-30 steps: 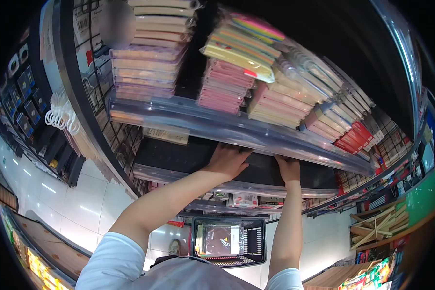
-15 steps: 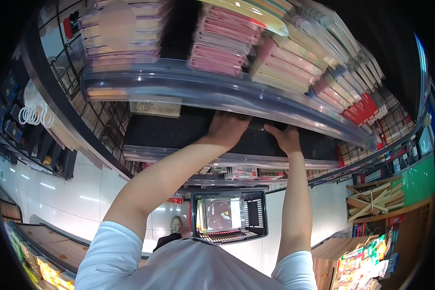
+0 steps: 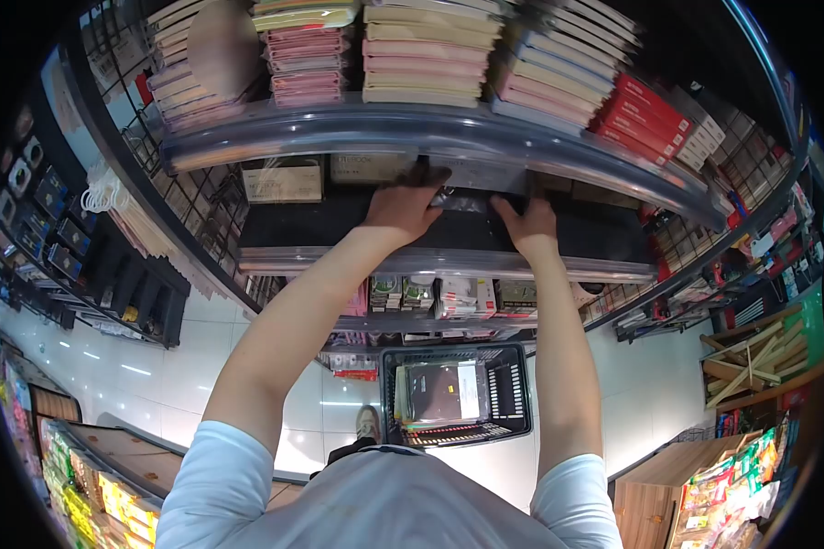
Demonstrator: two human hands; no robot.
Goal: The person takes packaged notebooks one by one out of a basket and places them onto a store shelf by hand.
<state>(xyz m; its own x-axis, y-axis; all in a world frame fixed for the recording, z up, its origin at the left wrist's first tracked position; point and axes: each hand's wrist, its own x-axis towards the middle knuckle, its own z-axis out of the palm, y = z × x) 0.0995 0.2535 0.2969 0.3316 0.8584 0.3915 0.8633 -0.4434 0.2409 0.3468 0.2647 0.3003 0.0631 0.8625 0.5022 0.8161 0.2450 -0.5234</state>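
My left hand point(image 3: 406, 205) reaches under the upper shelf's clear front rail, fingers stretched forward to the left end of a pale grey pack point(image 3: 487, 176). At the pack's right side is my right hand point(image 3: 529, 225), its thumb spread and its other fingers partly in shadow. Whether either hand bears on the pack is hard to make out. The pack lies at the back of a black shelf point(image 3: 339, 222), a shiny clear patch at its front. Left of it stand a box marked NOTEBOOK point(image 3: 284, 182) and a similar box point(image 3: 362, 170).
Stacks of notebooks point(image 3: 426, 64) and red boxes point(image 3: 641, 119) fill the shelf above. Below, a black basket point(image 3: 526, 389) holding flat wrapped goods stands on the floor. Wire mesh point(image 3: 176, 188) closes the left side; a wooden counter point(image 3: 655, 494) with snack packets is behind right.
The view has shifted, showing more of the lower shelves and basket. Both hands remain inside the shelf. The grey pack between them and the second box now show more clearly.
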